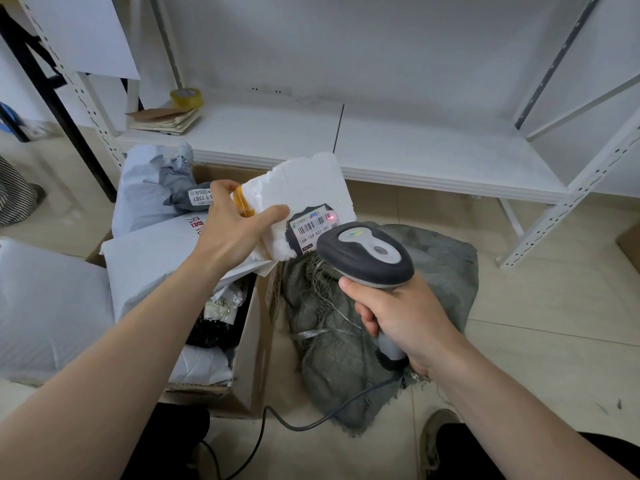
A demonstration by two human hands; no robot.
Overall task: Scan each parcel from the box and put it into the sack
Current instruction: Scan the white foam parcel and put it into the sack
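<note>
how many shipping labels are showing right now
2. One is on the white foam parcel in the left hand, under the red dot from the scanner. One is on the dark grey parcel atop the pile in the box. Others may be hidden underneath.

Light: soft, even and fairly bright.
Shadows: only faint ones are cast under the white metal shelf (415, 150) onto the beige tiled floor (540, 323).
Glare: a small red spot is seen on the white barcode label (311, 226).
Distortion: the shelf uprights are bowed at the edges.
</note>
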